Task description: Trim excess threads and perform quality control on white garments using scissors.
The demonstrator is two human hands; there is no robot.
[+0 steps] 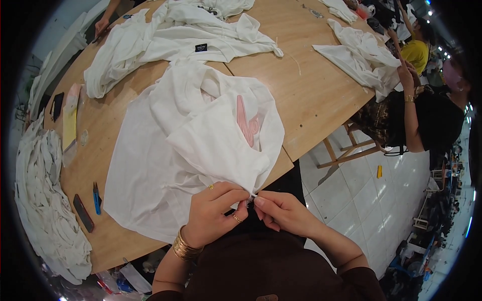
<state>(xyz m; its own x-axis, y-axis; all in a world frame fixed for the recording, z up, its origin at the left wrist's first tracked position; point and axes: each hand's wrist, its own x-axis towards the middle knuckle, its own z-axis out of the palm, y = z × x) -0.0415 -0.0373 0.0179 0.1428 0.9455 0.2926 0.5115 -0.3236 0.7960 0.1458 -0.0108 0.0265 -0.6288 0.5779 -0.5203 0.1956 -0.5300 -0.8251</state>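
Observation:
A white garment point(191, 145) with a pink printed motif lies spread on the wooden table point(301, 95) in front of me. My left hand point(216, 208), with rings and gold bangles, pinches the garment's near corner at the table edge. My right hand point(281, 210) meets it fingertip to fingertip, pinching the same bit of fabric. Whether something small sits between the fingers, I cannot tell.
More white garments point(165, 40) lie at the back, another heap point(361, 55) at the right, a stack point(45, 200) at the left edge. Blue snips point(96, 198), a dark flat object point(83, 213) and a yellow packet point(69, 125) lie left. A seated person point(422, 120) works at right; another hand point(102, 25) far left.

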